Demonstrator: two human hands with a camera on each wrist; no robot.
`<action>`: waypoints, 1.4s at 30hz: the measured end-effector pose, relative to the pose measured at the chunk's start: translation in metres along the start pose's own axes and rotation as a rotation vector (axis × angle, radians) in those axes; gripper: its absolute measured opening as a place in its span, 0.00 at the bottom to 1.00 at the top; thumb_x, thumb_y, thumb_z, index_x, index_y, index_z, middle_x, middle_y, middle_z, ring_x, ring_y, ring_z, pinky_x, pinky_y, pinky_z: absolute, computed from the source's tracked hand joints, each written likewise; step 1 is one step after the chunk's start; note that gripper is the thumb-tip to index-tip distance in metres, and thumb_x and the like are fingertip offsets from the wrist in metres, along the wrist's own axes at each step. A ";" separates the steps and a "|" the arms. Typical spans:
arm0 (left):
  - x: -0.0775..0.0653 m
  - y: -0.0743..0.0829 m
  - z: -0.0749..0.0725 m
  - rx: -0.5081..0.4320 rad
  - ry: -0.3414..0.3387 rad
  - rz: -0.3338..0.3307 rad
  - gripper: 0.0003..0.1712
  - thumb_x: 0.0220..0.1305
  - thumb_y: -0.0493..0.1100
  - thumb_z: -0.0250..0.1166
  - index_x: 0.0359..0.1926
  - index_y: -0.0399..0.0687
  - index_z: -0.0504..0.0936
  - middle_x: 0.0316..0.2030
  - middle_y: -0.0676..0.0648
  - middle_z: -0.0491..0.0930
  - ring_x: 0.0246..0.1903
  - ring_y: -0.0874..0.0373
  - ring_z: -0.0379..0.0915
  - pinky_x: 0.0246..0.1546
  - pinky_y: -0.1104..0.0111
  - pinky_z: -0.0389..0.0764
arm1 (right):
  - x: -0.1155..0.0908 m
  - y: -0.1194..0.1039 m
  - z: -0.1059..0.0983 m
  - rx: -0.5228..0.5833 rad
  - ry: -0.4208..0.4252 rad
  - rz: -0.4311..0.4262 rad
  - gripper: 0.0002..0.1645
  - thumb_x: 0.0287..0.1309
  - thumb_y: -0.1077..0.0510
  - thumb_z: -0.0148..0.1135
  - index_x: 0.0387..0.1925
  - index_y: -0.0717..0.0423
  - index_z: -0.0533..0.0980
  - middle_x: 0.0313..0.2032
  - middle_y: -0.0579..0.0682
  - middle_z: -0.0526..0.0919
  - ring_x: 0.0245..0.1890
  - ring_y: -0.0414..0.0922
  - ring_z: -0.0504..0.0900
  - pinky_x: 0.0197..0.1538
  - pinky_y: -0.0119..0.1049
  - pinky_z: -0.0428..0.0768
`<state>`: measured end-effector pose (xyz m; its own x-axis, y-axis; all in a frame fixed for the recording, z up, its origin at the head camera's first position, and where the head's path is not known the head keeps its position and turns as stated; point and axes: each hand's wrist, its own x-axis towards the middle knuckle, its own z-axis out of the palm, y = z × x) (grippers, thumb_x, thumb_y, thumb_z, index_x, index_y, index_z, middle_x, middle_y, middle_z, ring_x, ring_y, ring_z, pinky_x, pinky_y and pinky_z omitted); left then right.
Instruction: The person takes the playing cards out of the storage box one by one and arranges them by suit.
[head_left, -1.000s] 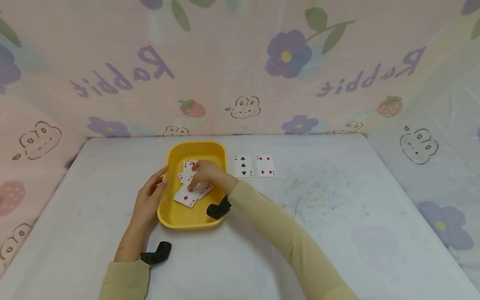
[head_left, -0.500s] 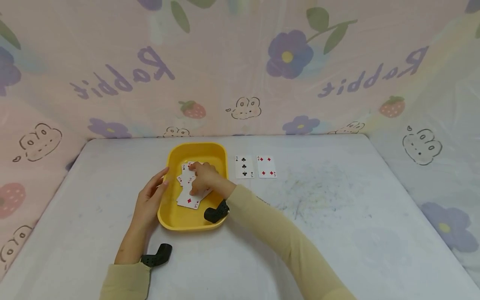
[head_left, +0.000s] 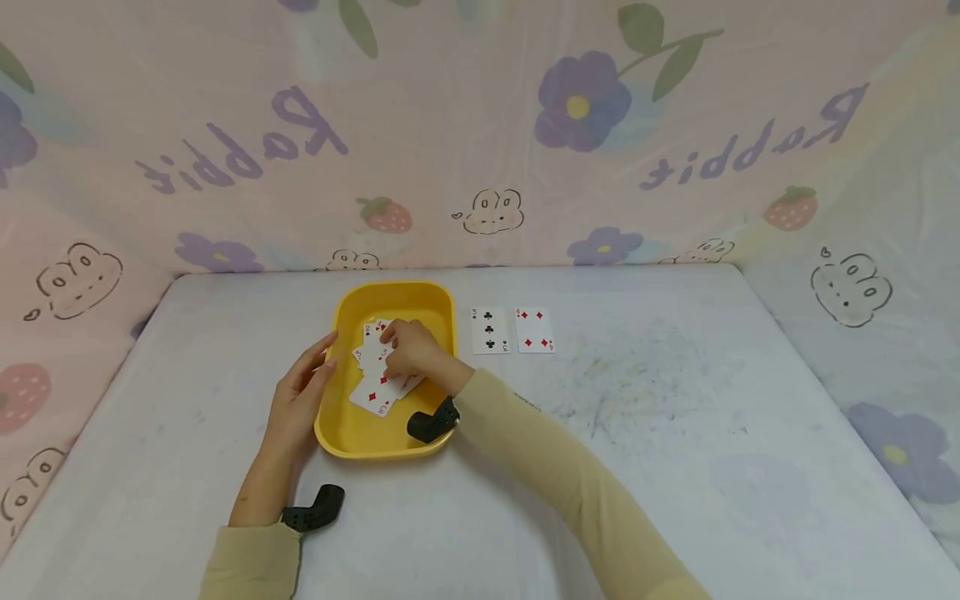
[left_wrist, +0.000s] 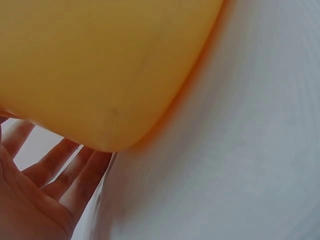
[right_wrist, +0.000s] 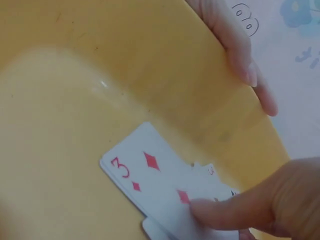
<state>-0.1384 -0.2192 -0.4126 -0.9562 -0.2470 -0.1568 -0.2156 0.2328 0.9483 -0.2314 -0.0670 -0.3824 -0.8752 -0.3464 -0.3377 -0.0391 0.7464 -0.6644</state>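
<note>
While picking seems underway, a white three-of-diamonds card (right_wrist: 159, 181) inside the yellow plastic tray (head_left: 360, 437) is merely thumbed by the half-spread right hand (head_left: 414, 350), pinching apparently needed.

Your right hand (head_left: 414, 348) reaches over the right wall of the yellow tray (head_left: 356, 433), its wrist camera (head_left: 432, 422) blocking the near right corner. Your left hand (head_left: 300, 393) lines the left wall. You can enter over the far rim or, between your forearms, over the near one; heaped cards (head_left: 372, 395) occupy the middle. Two flat cards (head_left: 490, 331) lie just right of the tray; past them, table (head_left: 660, 467) stretches open to the printed curtain (head_left: 427, 133).
</note>
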 end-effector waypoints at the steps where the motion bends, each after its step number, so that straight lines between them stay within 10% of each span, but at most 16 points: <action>1: 0.000 0.000 0.000 -0.001 0.001 -0.002 0.26 0.71 0.59 0.50 0.68 0.75 0.65 0.65 0.48 0.64 0.57 0.56 0.63 0.46 0.87 0.71 | 0.000 0.000 -0.001 0.014 0.011 -0.007 0.25 0.48 0.65 0.70 0.51 0.54 0.76 0.44 0.51 0.75 0.34 0.43 0.72 0.25 0.25 0.73; 22: 0.001 -0.003 0.000 -0.002 -0.013 0.048 0.26 0.72 0.57 0.50 0.69 0.70 0.65 0.63 0.46 0.66 0.55 0.57 0.63 0.45 0.87 0.71 | 0.001 0.006 -0.003 0.207 0.166 -0.091 0.12 0.57 0.56 0.66 0.44 0.46 0.84 0.47 0.49 0.83 0.48 0.44 0.78 0.50 0.32 0.77; 35: 0.000 -0.002 -0.002 0.016 -0.015 0.047 0.26 0.71 0.60 0.49 0.69 0.72 0.64 0.66 0.47 0.64 0.61 0.55 0.61 0.49 0.85 0.71 | 0.002 0.003 -0.005 0.256 0.147 -0.151 0.13 0.62 0.53 0.62 0.48 0.44 0.83 0.38 0.47 0.80 0.33 0.41 0.72 0.32 0.27 0.69; 42: -0.002 0.000 -0.002 0.028 -0.009 0.010 0.26 0.71 0.61 0.49 0.68 0.76 0.64 0.67 0.49 0.63 0.62 0.56 0.60 0.52 0.84 0.70 | 0.002 0.001 -0.007 0.358 0.165 -0.062 0.12 0.65 0.53 0.58 0.47 0.42 0.83 0.58 0.46 0.77 0.59 0.45 0.73 0.64 0.39 0.70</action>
<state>-0.1358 -0.2207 -0.4121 -0.9601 -0.2361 -0.1498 -0.2112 0.2616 0.9418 -0.2370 -0.0627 -0.3790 -0.9434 -0.2667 -0.1970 0.0507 0.4711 -0.8806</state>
